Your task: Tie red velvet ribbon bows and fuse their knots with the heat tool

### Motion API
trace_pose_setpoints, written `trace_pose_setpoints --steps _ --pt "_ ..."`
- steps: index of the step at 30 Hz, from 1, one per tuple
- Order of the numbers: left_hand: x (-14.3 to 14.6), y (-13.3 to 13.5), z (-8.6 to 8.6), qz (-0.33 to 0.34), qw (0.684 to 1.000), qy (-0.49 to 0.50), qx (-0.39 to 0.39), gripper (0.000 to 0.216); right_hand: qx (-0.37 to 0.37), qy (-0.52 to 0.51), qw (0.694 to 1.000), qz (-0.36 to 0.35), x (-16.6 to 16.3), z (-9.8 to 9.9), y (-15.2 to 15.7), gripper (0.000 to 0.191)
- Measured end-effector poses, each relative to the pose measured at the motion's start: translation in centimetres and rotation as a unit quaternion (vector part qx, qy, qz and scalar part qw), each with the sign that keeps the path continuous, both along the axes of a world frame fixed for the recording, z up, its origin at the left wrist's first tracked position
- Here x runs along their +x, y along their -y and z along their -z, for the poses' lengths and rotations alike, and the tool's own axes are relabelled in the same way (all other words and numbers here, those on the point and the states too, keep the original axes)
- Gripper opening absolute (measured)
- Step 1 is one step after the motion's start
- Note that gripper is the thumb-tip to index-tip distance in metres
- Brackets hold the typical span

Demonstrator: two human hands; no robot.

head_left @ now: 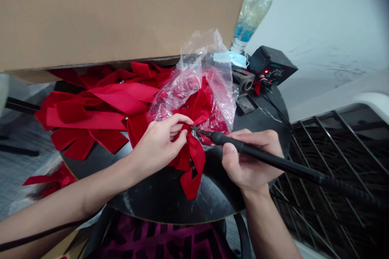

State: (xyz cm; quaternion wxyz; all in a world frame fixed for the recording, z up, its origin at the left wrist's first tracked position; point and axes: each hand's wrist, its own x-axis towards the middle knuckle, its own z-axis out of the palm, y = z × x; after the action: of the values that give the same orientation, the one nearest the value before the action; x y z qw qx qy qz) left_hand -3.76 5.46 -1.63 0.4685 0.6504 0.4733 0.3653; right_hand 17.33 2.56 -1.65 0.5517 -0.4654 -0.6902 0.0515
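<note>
My left hand [161, 143] is closed in a pinch on a red velvet ribbon bow [191, 162] at the middle of a round black table [164, 198]. My right hand [252, 158] grips a black soldering iron [273, 162] like a pen. Its metal tip touches the bow right beside my left fingertips. The bow's tails hang down toward the table's front edge. A crumpled clear plastic bag [209, 77] holding more red bows lies just behind both hands.
A pile of red bows [97, 109] covers the table's left part, under a big cardboard box [121, 12]. A black soldering station [272, 66] with a red light stands at the back right, beside two water bottles [253, 6]. A black wire rack [340, 162] stands to the right.
</note>
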Motion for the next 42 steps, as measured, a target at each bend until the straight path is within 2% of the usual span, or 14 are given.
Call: trace_pose_setpoints --steps 5,12,18,26,42 --pt "-0.06 0.12 -0.14 -0.003 1.000 -0.005 0.000 0.023 -0.003 -0.001 1.000 -0.001 -0.08 0.01 -0.09 0.019" --pt "0.24 0.03 -0.34 -0.005 1.000 -0.015 -0.002 0.022 0.066 -0.050 0.996 0.033 -0.31 -0.27 0.21 0.017" --pt "0.18 0.11 -0.41 -0.004 1.000 -0.024 0.003 0.022 0.038 0.028 0.997 0.060 -0.33 -0.02 0.75 0.016" --pt "0.24 0.24 -0.49 -0.003 1.000 -0.026 -0.009 0.028 0.035 0.018 0.998 0.039 -0.40 -0.04 0.70 0.017" --pt "0.10 0.22 -0.46 -0.003 1.000 -0.028 -0.001 0.025 0.032 0.046 0.998 0.005 -0.24 0.01 0.42 0.018"
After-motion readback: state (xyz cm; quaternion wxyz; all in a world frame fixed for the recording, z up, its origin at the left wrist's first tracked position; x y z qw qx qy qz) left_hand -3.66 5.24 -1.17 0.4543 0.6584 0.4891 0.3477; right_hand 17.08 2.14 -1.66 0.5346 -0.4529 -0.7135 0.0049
